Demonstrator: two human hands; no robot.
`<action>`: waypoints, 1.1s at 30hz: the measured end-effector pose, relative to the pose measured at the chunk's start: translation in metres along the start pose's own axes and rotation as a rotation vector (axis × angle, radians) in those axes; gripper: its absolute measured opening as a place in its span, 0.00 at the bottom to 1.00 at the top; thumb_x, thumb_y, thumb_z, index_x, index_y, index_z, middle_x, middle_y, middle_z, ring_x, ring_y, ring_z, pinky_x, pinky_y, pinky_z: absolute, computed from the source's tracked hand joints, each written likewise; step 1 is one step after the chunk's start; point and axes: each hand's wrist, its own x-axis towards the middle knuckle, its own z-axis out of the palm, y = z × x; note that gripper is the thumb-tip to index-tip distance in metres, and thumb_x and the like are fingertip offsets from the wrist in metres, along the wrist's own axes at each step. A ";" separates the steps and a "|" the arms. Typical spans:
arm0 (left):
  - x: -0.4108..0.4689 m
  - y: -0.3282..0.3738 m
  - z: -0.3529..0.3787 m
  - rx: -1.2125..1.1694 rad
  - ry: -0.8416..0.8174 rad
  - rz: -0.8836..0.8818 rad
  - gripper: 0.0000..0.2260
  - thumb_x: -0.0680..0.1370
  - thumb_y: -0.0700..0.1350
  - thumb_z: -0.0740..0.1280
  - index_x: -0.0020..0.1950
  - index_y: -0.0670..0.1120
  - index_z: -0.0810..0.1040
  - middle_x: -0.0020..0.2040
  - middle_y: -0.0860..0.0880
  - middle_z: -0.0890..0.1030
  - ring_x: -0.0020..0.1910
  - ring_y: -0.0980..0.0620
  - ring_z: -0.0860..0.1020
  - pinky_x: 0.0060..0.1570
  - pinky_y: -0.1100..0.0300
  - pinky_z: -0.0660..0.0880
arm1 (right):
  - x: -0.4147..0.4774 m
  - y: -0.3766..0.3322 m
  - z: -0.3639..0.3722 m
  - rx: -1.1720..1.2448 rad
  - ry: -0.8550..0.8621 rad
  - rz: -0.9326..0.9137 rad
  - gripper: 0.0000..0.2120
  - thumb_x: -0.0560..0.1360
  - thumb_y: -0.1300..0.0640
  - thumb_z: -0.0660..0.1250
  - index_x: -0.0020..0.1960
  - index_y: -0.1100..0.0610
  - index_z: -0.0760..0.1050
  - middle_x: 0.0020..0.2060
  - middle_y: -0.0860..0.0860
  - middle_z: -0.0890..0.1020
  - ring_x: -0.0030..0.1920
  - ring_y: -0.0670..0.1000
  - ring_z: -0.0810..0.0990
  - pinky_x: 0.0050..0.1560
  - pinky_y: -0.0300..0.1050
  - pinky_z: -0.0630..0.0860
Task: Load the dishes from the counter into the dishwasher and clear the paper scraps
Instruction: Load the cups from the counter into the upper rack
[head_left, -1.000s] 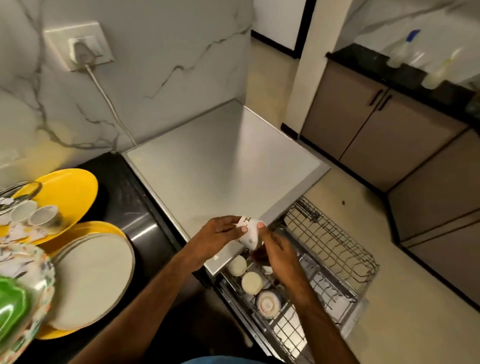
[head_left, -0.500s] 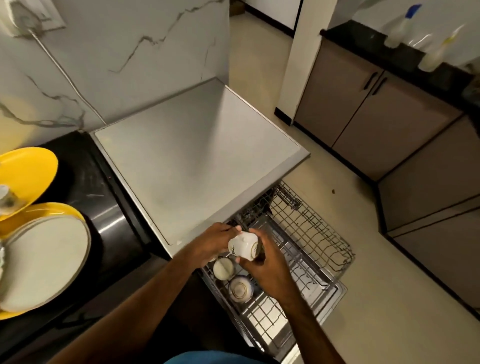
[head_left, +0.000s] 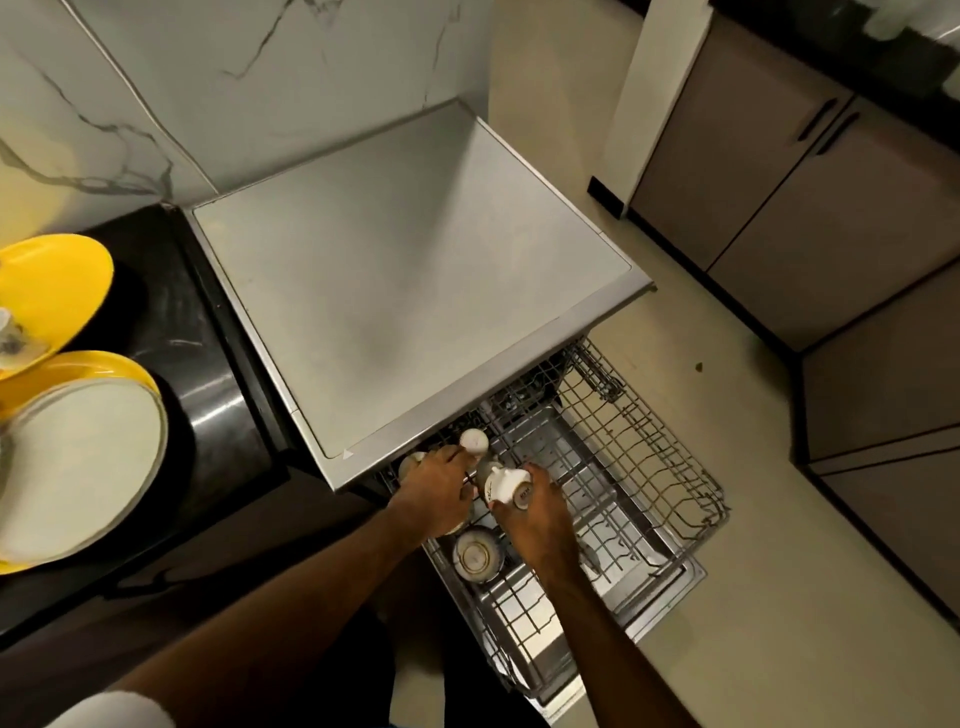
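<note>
Nearest, at 7 o'clock in the view, a pale sleeve (head_left: 106, 711) shows at the picture's lower edge, and two bare forearms run up from there toward the middle. The right hand (head_left: 537, 522) grips a white cup (head_left: 503, 484) over the pulled-out dishwasher rack (head_left: 657, 470). The cup sits at 11 o'clock from the palm, above the curled fingers, with the thumb round its near side. It lies tipped on its side, its long axis running roughly from 10 to 4 o'clock. The darker end points at 4 o'clock into the hand; whether that end is the mouth cannot be told. The left hand (head_left: 435, 496) is just beside it at 9 o'clock, back upward, fingers bent down into the rack; whether they hold anything beneath is hidden. At 6 o'clock from the held cup, an upturned bowl (head_left: 477, 555) stands in the rack, and at 11 o'clock a small upturned cup (head_left: 474, 441) stands by the left fingertips. Beyond is the grey dishwasher top (head_left: 410, 291). At 9 o'clock on the black counter (head_left: 208, 358) a white plate (head_left: 78, 460) rests on a yellow plate (head_left: 78, 359), and another yellow plate (head_left: 60, 288) lies beyond them. Farthest are the marble wall (head_left: 249, 78) at 12 o'clock and brown cabinets (head_left: 769, 171) at 2 o'clock.
</note>
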 end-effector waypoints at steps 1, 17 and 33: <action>-0.001 -0.002 0.004 0.041 -0.005 0.014 0.23 0.82 0.52 0.63 0.76 0.50 0.66 0.73 0.48 0.70 0.71 0.47 0.71 0.72 0.47 0.67 | 0.005 0.004 0.004 -0.034 -0.006 0.012 0.36 0.71 0.45 0.78 0.73 0.49 0.66 0.62 0.53 0.77 0.59 0.54 0.79 0.54 0.53 0.82; 0.017 -0.013 0.033 0.043 -0.089 0.000 0.27 0.81 0.50 0.64 0.79 0.48 0.62 0.77 0.46 0.67 0.75 0.46 0.66 0.75 0.46 0.64 | 0.064 0.059 0.060 -0.422 -0.116 0.083 0.35 0.73 0.45 0.77 0.71 0.58 0.65 0.62 0.59 0.76 0.58 0.59 0.81 0.55 0.51 0.82; 0.023 -0.021 0.033 -0.079 -0.093 -0.068 0.24 0.82 0.49 0.64 0.77 0.49 0.66 0.77 0.46 0.66 0.74 0.44 0.68 0.72 0.48 0.68 | 0.092 0.099 0.098 -0.800 -0.097 -0.099 0.38 0.72 0.43 0.77 0.72 0.61 0.68 0.66 0.64 0.74 0.61 0.63 0.79 0.54 0.53 0.82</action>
